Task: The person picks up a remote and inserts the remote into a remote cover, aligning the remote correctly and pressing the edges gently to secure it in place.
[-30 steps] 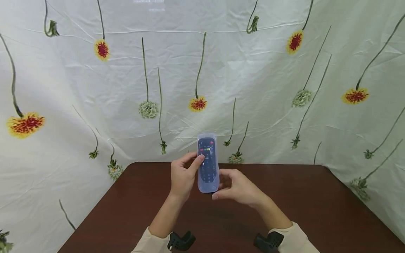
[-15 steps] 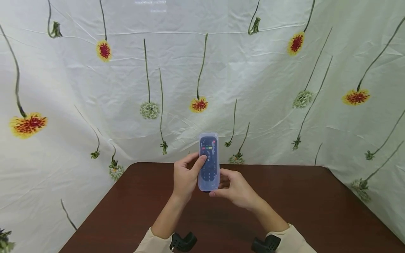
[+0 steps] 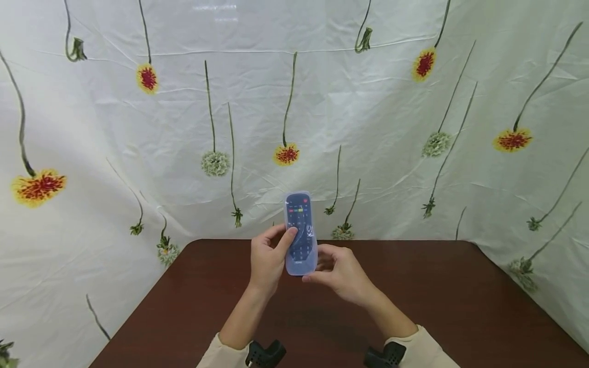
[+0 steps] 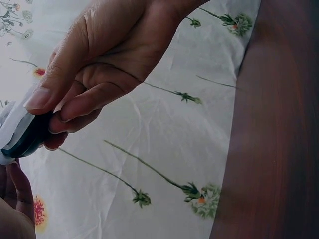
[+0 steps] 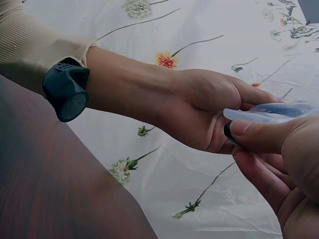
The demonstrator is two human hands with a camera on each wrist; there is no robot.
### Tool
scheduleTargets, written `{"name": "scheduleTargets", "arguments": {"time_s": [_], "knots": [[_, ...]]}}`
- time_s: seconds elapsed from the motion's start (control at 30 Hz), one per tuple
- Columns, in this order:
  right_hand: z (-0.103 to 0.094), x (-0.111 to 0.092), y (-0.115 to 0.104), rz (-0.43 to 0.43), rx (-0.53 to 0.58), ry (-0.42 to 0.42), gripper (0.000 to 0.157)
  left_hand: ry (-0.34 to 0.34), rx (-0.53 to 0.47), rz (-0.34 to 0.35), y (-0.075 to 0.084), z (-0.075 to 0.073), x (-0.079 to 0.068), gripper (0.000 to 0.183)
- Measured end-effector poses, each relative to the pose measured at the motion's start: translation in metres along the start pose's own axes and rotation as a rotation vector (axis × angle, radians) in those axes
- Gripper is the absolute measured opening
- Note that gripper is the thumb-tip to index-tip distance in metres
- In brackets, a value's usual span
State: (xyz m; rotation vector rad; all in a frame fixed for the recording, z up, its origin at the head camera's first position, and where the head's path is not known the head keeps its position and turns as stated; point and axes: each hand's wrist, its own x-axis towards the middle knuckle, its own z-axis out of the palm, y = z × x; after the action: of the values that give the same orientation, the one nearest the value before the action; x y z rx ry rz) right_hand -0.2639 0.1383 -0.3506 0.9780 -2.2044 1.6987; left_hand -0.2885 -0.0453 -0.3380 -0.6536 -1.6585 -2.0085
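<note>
A dark blue remote control (image 3: 300, 220) with small coloured buttons stands nearly upright over the table, inside a translucent cover (image 3: 301, 269). My left hand (image 3: 266, 260) grips its left side, thumb across the buttons and fingers behind. At the lower right corner my right hand (image 3: 342, 271) pinches the bottom end. The right wrist view shows the right thumb (image 5: 259, 133) on a dark end of the remote, with the cover's pale edge (image 5: 239, 115) standing loose beside it. In the left wrist view, the dark back of the remote (image 4: 31, 137) shows below the left thumb.
A dark brown table (image 3: 414, 291) lies beneath both hands. Behind and around it hangs a white cloth (image 3: 368, 112) printed with flowers. Each wrist carries a black camera mount, such as the left one (image 3: 267, 352).
The remote has shifted slightly up, its top now leaning a little left. The dark end that peeked out below the cover is out of sight in the head view. Both hands keep their hold.
</note>
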Motion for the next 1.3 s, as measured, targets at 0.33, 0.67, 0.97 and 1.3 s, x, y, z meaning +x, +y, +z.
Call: {"name": "scheduleTargets", "arguments": {"time_s": [0.33,0.67,0.97,1.3], "knots": [[-0.009,0.003,0.004,0.058,-0.001,-0.068,0.054,0.0,0.024,0.036,0.002,-0.002,0.001,0.022],[-0.022,-0.001,-0.003,0.025,0.011,-0.017,0.045,-0.102,0.085,0.085,0.002,-0.001,0.0,0.017],[-0.019,0.0,-0.004,-0.02,-0.014,0.164,0.025,-0.208,0.136,0.111,-0.001,0.004,-0.004,0.017],[-0.029,0.003,-0.008,-0.02,-0.007,0.418,0.025,-0.497,0.126,-0.183,-0.01,0.005,-0.008,0.028]]}}
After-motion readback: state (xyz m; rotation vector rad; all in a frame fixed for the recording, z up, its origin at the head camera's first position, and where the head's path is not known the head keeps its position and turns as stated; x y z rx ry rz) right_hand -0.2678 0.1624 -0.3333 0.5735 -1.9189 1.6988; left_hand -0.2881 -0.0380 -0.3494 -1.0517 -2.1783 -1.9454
